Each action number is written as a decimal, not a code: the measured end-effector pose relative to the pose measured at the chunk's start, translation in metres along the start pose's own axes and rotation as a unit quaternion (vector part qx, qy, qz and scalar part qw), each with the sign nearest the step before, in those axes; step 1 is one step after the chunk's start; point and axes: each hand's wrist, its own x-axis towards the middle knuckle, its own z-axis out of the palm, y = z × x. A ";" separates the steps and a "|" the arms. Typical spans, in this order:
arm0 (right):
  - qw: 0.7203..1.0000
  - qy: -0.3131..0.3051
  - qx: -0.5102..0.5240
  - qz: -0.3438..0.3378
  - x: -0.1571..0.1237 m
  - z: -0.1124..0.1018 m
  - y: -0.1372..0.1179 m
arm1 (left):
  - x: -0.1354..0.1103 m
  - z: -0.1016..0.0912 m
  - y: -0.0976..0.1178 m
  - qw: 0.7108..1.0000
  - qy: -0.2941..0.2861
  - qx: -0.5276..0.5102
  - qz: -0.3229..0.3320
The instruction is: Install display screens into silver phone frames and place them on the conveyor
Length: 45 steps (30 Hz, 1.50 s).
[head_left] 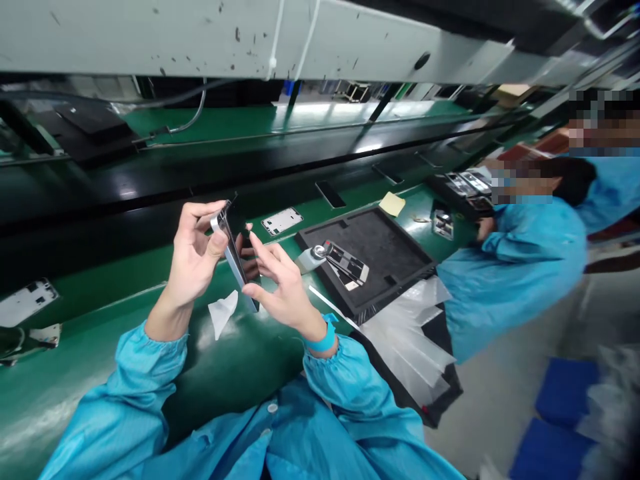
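Observation:
A smartphone point(234, 257) with a silver edge and dark glossy face is held tilted above the green bench. My left hand point(195, 250) is closed around its upper end, thumb against the metal edge. My right hand point(283, 283) grips the lower part, thumb at the near edge and fingertips at the dark face, which mirrors them. Beneath the phone, a crumpled white wipe point(223, 313) lies on the bench. Just beyond my right hand are a small bottle with a metal top point(313, 258) and a white phone-shaped plate point(283, 221).
A black foam tray point(373, 247) on the right carries phone parts point(350, 262); clear plastic bags point(410, 333) hang at its near side. Behind, a dark phone point(330, 194) lies near a yellow note point(393, 204). A co-worker in blue point(520, 267) sits at right. A grey beam point(200, 40) crosses overhead.

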 end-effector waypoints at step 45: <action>0.931 -0.201 0.218 0.212 -0.032 -0.017 -0.008 | -0.003 0.038 0.015 0.979 0.149 -0.121 -0.070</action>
